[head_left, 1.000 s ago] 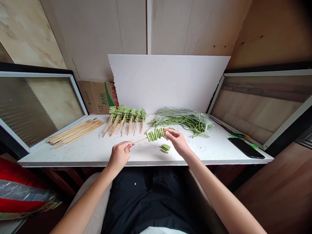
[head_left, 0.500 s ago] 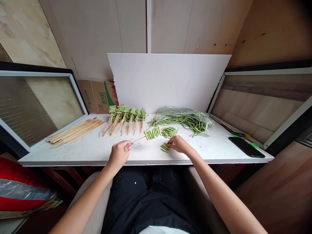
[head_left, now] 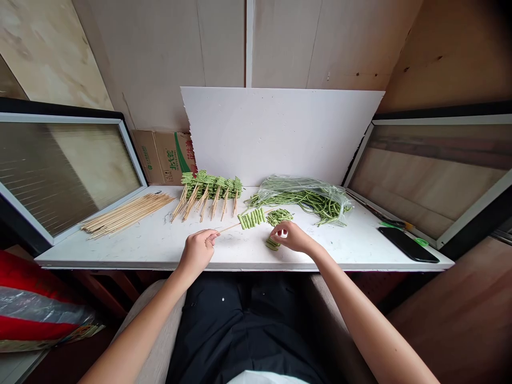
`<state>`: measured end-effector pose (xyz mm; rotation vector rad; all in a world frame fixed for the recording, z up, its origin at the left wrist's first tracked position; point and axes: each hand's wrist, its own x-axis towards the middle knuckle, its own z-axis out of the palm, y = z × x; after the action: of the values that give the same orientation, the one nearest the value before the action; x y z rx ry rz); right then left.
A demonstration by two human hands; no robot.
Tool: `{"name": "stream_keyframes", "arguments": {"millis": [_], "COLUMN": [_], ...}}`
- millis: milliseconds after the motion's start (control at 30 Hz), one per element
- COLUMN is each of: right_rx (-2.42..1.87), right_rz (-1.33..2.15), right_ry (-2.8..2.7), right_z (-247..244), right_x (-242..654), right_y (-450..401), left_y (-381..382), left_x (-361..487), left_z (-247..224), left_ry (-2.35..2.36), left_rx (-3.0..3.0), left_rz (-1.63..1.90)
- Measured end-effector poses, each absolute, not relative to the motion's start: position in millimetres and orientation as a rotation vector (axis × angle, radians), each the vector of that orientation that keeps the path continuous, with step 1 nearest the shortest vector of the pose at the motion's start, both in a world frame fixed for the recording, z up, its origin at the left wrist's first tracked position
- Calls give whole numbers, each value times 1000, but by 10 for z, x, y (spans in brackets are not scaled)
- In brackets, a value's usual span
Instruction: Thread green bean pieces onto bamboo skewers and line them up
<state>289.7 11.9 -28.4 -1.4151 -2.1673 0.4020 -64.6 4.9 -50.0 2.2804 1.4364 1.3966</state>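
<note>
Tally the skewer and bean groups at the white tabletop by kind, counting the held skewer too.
Bare-skewer pile: 1
Loaded-skewer heap: 1
Held loaded skewer: 1
Cut-bean piles: 2
Long-bean bunch, partly under plastic: 1
Total: 6

Kinda snug nook, beige panel wall (head_left: 160, 64) behind white tabletop (head_left: 160, 250), ribbed-glass frame (head_left: 92, 170) at left, soft daylight.

I'm in a small food-preparation nook, home or shop I can't tell: plain panelled walls (head_left: 160, 48) enclose my white bench (head_left: 232, 253), which carries bare skewers (head_left: 128, 213), skewered green beans (head_left: 210, 185), bagged long beans (head_left: 320, 204) and a printed carton (head_left: 162, 160).
</note>
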Motion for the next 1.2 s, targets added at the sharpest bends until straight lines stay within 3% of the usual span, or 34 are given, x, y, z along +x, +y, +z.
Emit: {"name": "stream_keyframes", "arguments": {"millis": [433,767,867,1200], "right_rx": [-1761,-1799,-1703,-1189], "right_rz": [65,-222,-72,966], "right_ry": [-2182,-2210,-2109,-1282], "right_z": [-425,-437,-413,-184], "right_x": [2699,2522,2583,2976], "right_y": [75,14,48,194], "left_y": [23,39,41,59], "left_x": [-624,-639,-642,-648], "left_z": [-449,-486,-481,-515], "left_ry": [1423,1412,1414,1411], "left_rx": [2304,2289,2281,2317], "left_rz": [1405,1399,1412,1380]}}
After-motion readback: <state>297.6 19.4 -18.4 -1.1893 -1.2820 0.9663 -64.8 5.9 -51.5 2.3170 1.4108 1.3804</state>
